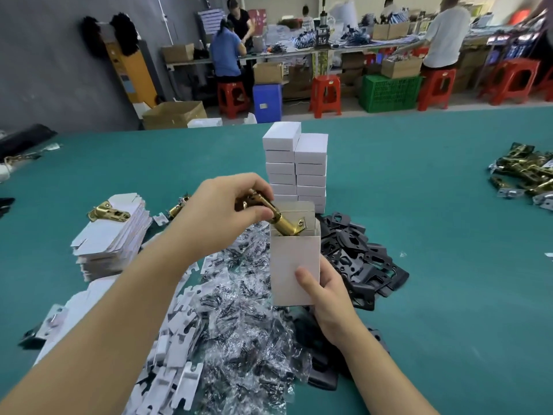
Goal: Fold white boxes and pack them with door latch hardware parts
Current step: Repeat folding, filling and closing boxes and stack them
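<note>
My right hand [327,298] grips an upright white box [291,259] from below, thumb on its front face, top flap open. My left hand [221,209] pinches a brass door latch [284,221] and holds it tilted, its lower end inside the box's open top. Two stacks of closed white boxes [296,166] stand just behind. A stack of flat unfolded box blanks [110,235] lies to the left with another brass latch [107,211] on top.
Clear bags of screws [239,310] and white card inserts [179,348] cover the green table [434,235] in front. Black plates [359,262] are piled to the right. More brass latches [526,172] lie far right. People work at benches behind.
</note>
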{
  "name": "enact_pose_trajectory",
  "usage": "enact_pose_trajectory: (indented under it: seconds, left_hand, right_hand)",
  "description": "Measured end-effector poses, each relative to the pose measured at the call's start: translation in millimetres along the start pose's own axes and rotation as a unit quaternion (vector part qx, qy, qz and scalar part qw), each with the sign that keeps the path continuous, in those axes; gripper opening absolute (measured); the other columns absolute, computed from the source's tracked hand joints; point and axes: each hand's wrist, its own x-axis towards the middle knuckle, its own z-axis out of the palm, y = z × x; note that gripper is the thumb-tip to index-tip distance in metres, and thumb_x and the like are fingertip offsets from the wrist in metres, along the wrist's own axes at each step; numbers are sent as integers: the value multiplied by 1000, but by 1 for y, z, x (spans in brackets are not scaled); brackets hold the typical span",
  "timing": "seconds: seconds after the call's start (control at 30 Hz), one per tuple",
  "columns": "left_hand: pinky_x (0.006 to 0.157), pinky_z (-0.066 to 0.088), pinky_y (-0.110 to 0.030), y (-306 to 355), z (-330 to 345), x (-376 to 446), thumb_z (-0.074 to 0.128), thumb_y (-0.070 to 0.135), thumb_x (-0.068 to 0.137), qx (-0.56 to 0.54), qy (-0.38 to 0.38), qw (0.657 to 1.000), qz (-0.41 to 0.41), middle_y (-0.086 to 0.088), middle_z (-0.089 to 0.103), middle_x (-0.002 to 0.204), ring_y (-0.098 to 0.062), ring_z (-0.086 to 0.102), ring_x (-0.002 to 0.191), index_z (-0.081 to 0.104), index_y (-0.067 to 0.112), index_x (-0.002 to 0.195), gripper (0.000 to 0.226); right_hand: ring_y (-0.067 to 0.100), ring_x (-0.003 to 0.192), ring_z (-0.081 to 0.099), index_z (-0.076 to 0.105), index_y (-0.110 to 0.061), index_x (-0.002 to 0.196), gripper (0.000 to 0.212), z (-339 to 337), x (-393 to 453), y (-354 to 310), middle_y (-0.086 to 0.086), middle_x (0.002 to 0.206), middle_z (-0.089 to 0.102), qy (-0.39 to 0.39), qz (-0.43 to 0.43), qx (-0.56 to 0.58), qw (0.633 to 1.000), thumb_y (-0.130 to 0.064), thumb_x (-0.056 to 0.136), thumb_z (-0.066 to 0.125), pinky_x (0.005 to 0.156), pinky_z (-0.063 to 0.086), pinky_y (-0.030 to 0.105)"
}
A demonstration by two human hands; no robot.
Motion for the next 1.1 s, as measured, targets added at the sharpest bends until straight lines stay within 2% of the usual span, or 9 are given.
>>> enact_pose_trajectory:
  seconds: [0.1,0.23,0.3,0.37,0.53,0.7,0.93,1.03,1.1]
  left_hand:
    - [71,55,-35,0,2,0,80,26,86,10,-15,1000,-3,16,72,80,-13,63,70,71,35,96,16]
    - [80,53,-30,10,7,2,64,22,99,100,-153,983,-3,18,73,94,-2,65,86,70,34,104,14]
    - [82,50,-28,15,13,3,52,22,105,161,-221,962,-14,14,70,106,-7,62,93,67,34,114,21]
    - [80,47,-27,18,16,4,48,22,106,194,-249,949,-22,11,68,109,-9,60,94,65,32,117,23]
    - [88,54,-34,25,9,13,60,28,99,213,-219,952,-27,17,74,98,-9,65,95,74,41,102,19]
    - [84,58,-36,22,15,17,72,29,90,202,-193,959,-42,21,73,86,-6,66,89,78,42,92,14]
    - [75,48,-22,12,28,17,68,26,96,116,-180,977,-7,15,74,90,-1,64,86,78,31,96,11]
    - [67,43,-24,3,29,12,62,33,100,133,-180,974,-12,16,71,85,0,61,78,75,30,92,16]
    - [65,41,-26,-2,26,8,61,37,100,144,-165,976,-8,17,68,81,0,59,75,75,28,89,20]
  right_hand:
    - [19,102,71,71,-38,117,40,1,-2,-2,2,114,74,-11,-12,-2,1000,-50,80,81,80,59,33]
    - [21,101,72,71,-33,117,54,2,-3,-1,4,111,74,-26,-20,-19,999,-60,73,86,78,60,34]
    - [17,96,73,71,-34,114,50,3,-4,0,2,107,75,-33,-21,-29,999,-60,73,86,75,60,32]
    - [15,94,73,71,-34,113,51,4,-5,1,1,105,76,-41,-12,-31,999,-60,72,86,73,59,29]
    - [16,94,73,72,-33,115,55,4,-4,4,2,107,76,-36,-2,-23,999,-63,71,86,72,59,29]
    - [15,92,73,73,-36,113,52,5,-4,3,1,106,76,-31,-9,-20,999,-63,70,86,69,59,28]
    - [15,94,73,75,-42,108,43,0,-1,4,0,106,77,3,-16,7,1000,-58,70,87,75,60,32]
    - [17,94,72,75,-41,106,40,-1,0,5,1,105,77,21,-17,-13,1000,-56,70,85,76,61,37]
    - [16,93,73,74,-38,107,39,-2,0,6,0,104,76,36,-26,-53,998,-54,72,81,73,61,35]
